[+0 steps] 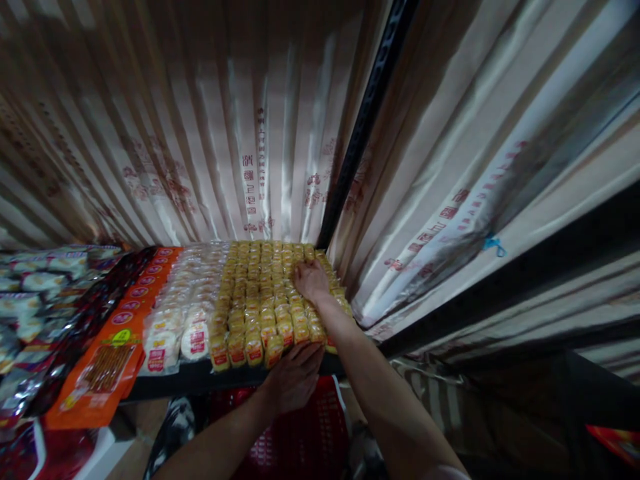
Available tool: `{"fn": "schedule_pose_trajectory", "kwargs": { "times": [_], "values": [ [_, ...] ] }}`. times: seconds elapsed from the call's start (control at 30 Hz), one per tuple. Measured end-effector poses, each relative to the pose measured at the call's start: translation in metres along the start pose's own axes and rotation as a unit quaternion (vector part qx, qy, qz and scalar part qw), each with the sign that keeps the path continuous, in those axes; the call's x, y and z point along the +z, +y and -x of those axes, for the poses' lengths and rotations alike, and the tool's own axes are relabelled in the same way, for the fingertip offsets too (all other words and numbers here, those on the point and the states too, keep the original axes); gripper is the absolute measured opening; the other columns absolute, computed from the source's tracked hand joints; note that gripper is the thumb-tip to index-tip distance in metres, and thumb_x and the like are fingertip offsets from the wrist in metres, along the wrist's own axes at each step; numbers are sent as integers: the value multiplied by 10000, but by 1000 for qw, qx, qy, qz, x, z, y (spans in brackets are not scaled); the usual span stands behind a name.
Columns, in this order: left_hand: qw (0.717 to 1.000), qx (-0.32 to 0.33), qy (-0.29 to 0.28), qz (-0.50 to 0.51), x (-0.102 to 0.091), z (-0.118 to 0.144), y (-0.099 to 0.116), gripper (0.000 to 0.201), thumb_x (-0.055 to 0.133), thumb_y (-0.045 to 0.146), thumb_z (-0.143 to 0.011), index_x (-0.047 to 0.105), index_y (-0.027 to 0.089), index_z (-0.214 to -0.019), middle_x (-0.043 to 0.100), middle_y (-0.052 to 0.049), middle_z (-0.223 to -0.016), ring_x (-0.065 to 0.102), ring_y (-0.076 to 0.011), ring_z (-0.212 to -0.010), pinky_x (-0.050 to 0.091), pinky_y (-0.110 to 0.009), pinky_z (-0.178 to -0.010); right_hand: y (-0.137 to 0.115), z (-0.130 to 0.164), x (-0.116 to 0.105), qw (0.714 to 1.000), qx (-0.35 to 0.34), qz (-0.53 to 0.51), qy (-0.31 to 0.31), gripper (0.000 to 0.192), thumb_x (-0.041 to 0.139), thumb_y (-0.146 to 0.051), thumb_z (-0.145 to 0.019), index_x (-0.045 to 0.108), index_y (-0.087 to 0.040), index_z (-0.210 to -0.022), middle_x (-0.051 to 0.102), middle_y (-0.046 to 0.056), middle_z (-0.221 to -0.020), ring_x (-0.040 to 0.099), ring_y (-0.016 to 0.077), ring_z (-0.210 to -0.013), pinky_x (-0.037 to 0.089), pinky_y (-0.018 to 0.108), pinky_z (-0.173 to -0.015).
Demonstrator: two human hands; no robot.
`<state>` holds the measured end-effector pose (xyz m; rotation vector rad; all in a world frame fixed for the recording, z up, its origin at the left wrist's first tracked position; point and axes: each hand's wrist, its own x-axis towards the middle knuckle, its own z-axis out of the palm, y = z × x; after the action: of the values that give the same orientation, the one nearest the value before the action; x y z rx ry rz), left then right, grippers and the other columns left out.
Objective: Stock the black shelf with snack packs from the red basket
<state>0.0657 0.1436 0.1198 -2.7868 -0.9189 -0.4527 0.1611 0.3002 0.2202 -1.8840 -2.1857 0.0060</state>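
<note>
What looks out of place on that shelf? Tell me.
The front orange packet hangs past the shelf edge, tilted down. The yellow packs sit in even rows under the right hand, with the left hand at their front.

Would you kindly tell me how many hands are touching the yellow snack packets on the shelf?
2. The right hand rests on top of the yellow snack packets towards the back; the left hand touches their front edge.

yellow snack packets [265, 300]: glossy plastic wrap
white cake packs [185, 320], left of the yellow snack packets: shiny clear film
orange pouches [115, 347], further left: glossy printed plastic
shelf edge [200, 380]: dark matt metal
</note>
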Motion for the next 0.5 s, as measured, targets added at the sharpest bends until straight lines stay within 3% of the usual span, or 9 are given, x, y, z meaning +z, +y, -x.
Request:
{"fn": "schedule_pose_trajectory", "kwargs": {
  "times": [0.2, 0.5],
  "values": [
    [1000, 1, 26, 1, 5, 2, 0, 444, 308, 269, -926, 420, 110, -1326, 433, -40, -1405, 268, -178, -1349, 130, -331, -1132, 6, -12, -4, 1000, -23, 1, 19, 344, 324, -297, -916, 617, -147, -1014, 665, 104, -992, 467, 218, -1063, 298, 315, -938],
    [999, 0, 33, 5, 4, 2, 0, 460, 296, 270, -934, 380, 99, -1353, 417, -29, -1417, 206, -157, -1372, 137, -311, -1137, -1, -39, 6, 999, -35, 3, -41, 368, 309, -298, -920, 635, -143, -992, 679, 118, -937, 509, 217, -1025, 302, 330, -934]
  ]
}}
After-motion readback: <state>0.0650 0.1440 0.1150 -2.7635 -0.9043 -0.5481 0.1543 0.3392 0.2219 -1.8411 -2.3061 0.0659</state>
